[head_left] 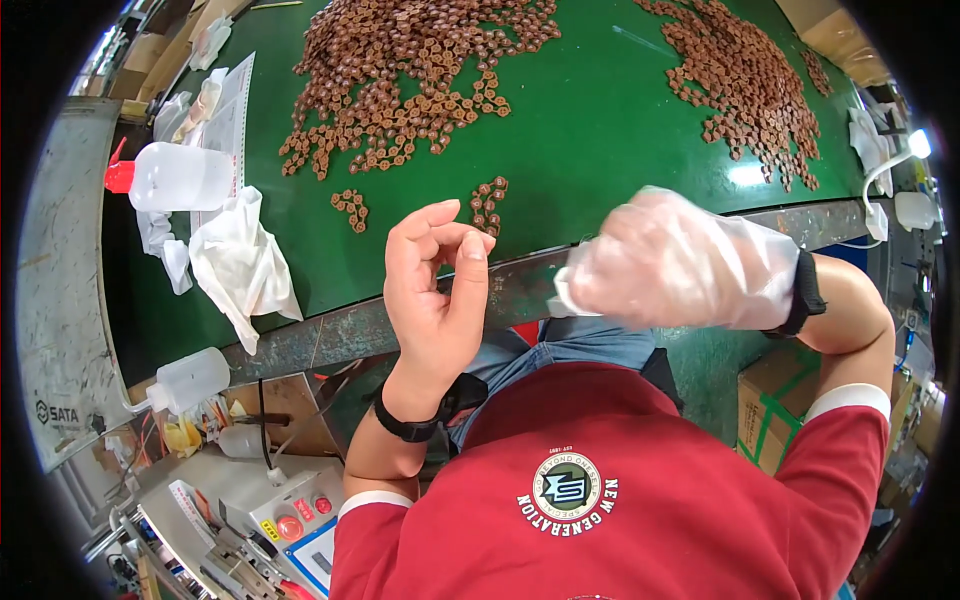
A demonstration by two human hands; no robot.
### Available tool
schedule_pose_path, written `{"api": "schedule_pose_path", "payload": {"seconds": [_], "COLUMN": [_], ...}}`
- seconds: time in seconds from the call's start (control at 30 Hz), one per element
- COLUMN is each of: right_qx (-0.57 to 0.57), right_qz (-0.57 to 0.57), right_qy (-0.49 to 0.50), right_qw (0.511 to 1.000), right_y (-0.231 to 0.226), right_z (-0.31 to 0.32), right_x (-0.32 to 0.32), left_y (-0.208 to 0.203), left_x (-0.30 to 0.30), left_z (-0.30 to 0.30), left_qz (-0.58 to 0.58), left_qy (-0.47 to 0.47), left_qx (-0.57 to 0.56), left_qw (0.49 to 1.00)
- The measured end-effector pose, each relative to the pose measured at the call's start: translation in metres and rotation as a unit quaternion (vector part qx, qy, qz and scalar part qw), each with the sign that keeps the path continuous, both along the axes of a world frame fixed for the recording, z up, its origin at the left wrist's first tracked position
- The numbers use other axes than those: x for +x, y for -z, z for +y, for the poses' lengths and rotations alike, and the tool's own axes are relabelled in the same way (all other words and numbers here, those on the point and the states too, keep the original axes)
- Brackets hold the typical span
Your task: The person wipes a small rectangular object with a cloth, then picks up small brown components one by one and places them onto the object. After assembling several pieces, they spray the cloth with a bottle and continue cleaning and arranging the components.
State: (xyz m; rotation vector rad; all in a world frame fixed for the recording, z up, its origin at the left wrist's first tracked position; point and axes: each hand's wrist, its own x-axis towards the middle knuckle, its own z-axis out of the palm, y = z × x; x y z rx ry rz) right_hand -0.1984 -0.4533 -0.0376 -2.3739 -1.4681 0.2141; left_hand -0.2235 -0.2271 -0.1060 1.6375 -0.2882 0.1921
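Observation:
My left hand (435,285) is bare, with a black band at the wrist, and hovers over the near edge of the green table (590,120). Its fingers curl toward the thumb in a pinch; whatever lies between the tips is too small to make out. My right hand (665,262), in a clear plastic glove and slightly blurred, is closed at the table's edge. A bit of white cloth (565,297) pokes out from under its fingers. Just beyond my left hand lie two small groups of brown round parts (488,205), one directly ahead and the other further left.
A large heap of brown parts (400,80) covers the far middle, with another heap (745,85) at the far right. On the left are a red-capped squeeze bottle (185,177) and a crumpled white cloth (243,262). A second bottle (190,380) hangs by the table edge.

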Motion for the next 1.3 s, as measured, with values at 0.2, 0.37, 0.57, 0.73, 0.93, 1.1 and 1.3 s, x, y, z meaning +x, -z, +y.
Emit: {"api": "schedule_pose_path", "payload": {"seconds": [0.2, 0.37, 0.57, 0.73, 0.93, 1.1, 1.3], "right_qx": [0.007, 0.004, 0.056, 0.052, 0.12, -0.019, 0.04], "right_qz": [0.029, 0.042, 0.073, -0.001, -0.007, -0.156, -0.096], "right_qy": [0.054, 0.038, 0.066, 0.077, 0.071, 0.124, 0.223], "right_qw": [0.998, 0.998, 0.994, 0.996, 0.99, 0.98, 0.969], "right_y": [0.001, -0.007, 0.005, 0.006, 0.018, 0.019, 0.005], "right_z": [-0.034, -0.003, -0.032, -0.019, -0.016, -0.051, -0.031], "right_x": [-0.01, -0.002, -0.01, -0.013, -0.012, -0.03, -0.03], "left_y": [-0.003, -0.003, -0.001, -0.001, -0.001, -0.001, 0.0], "left_x": [-0.004, 0.0, -0.004, -0.001, -0.002, -0.003, -0.003], "left_z": [0.002, -0.001, 0.002, -0.001, 0.0, 0.002, 0.0], "left_qz": [-0.003, 0.006, 0.006, -0.005, -0.004, -0.015, -0.016], "left_qy": [0.012, 0.019, -0.003, 0.005, -0.01, -0.002, -0.005], "left_qx": [0.003, 0.014, -0.002, 0.035, 0.037, 0.039, 0.049], "left_qw": [1.0, 1.0, 1.0, 0.999, 0.999, 0.999, 0.999]}}
